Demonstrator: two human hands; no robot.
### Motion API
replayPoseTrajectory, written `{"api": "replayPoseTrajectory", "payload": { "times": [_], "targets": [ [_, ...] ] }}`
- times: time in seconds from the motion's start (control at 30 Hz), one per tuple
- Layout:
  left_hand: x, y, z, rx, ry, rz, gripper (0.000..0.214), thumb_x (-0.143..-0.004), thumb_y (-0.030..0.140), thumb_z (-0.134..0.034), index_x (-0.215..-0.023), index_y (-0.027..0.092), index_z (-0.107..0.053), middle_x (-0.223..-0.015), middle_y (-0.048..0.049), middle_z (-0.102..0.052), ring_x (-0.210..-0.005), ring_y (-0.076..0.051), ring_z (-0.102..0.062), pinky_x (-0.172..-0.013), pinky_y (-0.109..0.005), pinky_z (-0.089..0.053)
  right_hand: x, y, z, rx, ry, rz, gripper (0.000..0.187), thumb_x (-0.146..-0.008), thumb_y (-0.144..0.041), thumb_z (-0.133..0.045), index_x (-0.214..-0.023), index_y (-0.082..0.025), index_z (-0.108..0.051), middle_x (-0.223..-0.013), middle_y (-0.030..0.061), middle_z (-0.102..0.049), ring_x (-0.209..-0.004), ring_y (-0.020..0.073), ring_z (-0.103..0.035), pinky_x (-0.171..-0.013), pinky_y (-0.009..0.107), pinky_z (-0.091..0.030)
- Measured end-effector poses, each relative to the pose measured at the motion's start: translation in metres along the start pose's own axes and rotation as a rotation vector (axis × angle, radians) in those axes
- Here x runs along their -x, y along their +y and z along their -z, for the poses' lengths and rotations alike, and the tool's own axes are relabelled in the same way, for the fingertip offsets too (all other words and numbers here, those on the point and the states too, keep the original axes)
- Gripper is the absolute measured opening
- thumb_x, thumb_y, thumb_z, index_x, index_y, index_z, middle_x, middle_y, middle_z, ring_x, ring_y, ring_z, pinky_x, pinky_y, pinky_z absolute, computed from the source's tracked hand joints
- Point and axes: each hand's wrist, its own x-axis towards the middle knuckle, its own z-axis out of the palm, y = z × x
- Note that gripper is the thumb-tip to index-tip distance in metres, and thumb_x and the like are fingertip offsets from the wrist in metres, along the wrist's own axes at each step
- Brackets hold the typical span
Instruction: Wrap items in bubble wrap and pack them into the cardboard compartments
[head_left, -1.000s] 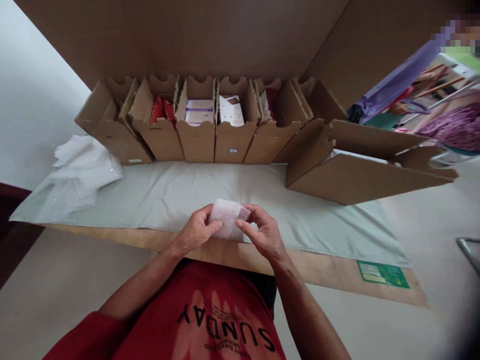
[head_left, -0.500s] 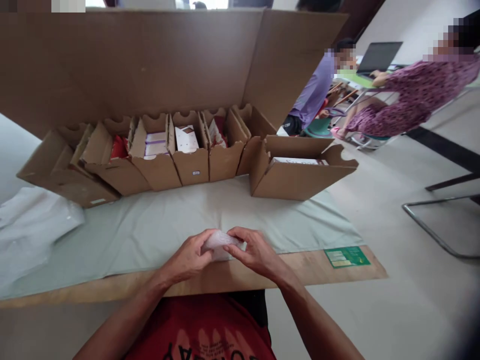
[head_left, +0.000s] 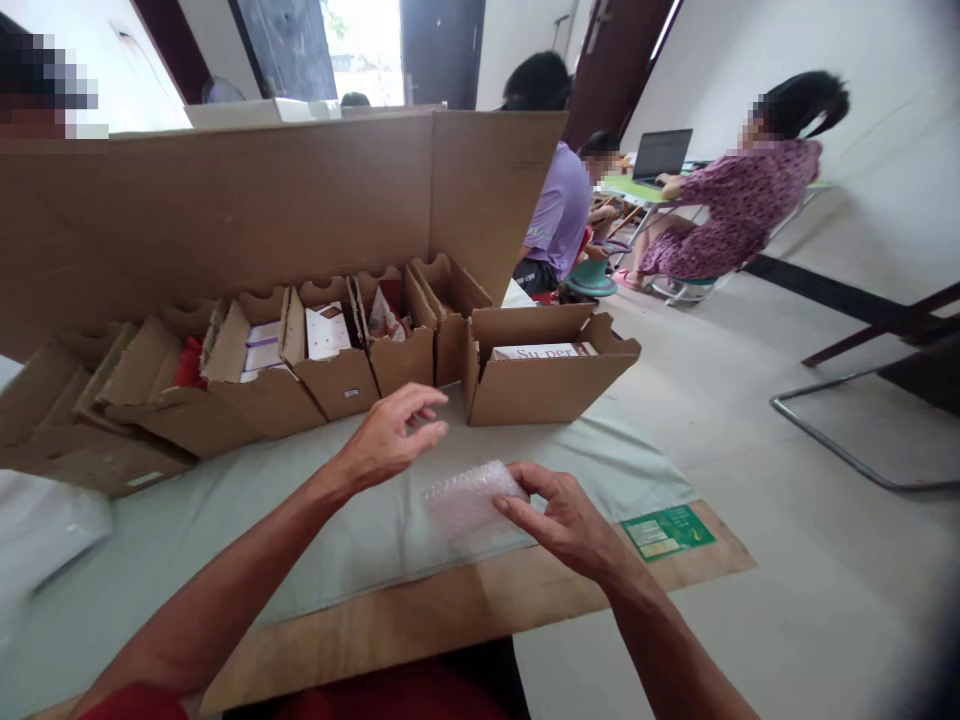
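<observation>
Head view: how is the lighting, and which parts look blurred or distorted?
In the head view the daylight is soft and even, with only faint shadows on the cloth; the doorway behind is overexposed; the left hand looks slightly soft, while the bubble wrap packet and right hand are sharper; the wide lens tilts the cardboard wall, and the lower right corner is dark.

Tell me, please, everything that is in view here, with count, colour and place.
bubble-wrap packet: one, clear-white, over the cloth
cardboard bins: several, brown, row at the back
cardboard box: one, brown, right of the row
cardboard screen: one, brown, behind the bins
cloth: one, grey-green, on the table
table: one, wooden, front edge bare
label: one, green, table's right corner
plastic bags: white, far left
laptop: one, dark, background desk
people: a few, seated, background right
left hand: open, above the cloth
right hand: pinching the packet
</observation>
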Motion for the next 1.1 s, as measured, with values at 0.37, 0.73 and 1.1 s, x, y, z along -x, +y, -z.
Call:
{"api": "replayPoseTrajectory", "payload": {
  "times": [0.37,0.73,1.1],
  "targets": [
    [-0.118,-0.007,-0.041,-0.582,-0.175,-0.159,0.022,-0.088,0.027,-0.064,-0.106,0.018,-0.072,-0.123,-0.0102,-0.067,-0.104,-0.026,-0.070,-0.089,-0.039,-0.058,0.012,0.014,0.045,-0.065,0.252,-0.045,0.022,-0.088,-0.041,-0.067,-0.083,-0.020,-0.069,-0.071,0.0000,-0.062,-0.066,0.0155,-0.055,-0.061,0.027,-0.043],
    [-0.096,-0.025,-0.057,-0.427,0.016,-0.273,0.009,-0.090,0.022,-0.064,-0.092,0.017,-0.072,-0.124,-0.0123,-0.062,-0.106,-0.023,-0.067,-0.091,-0.037,-0.059,-0.121,0.006,0.098,0.170,0.788,0.067,0.023,-0.084,-0.039,-0.065,-0.094,-0.019,-0.067,-0.083,0.0041,-0.069,-0.073,0.0193,-0.062,-0.067,0.031,-0.049],
    [-0.098,-0.026,-0.059,-0.407,0.026,-0.228,0.007,-0.089,0.021,-0.067,-0.094,0.017,-0.070,-0.118,-0.0109,-0.062,-0.102,-0.023,-0.067,-0.088,-0.037,-0.059,-0.172,-0.035,0.092,1.035,0.142,-0.296,0.031,-0.085,-0.027,-0.059,-0.111,-0.016,-0.072,-0.107,0.0155,-0.076,-0.103,0.0326,-0.069,-0.076,0.033,-0.045]
  ]
}}
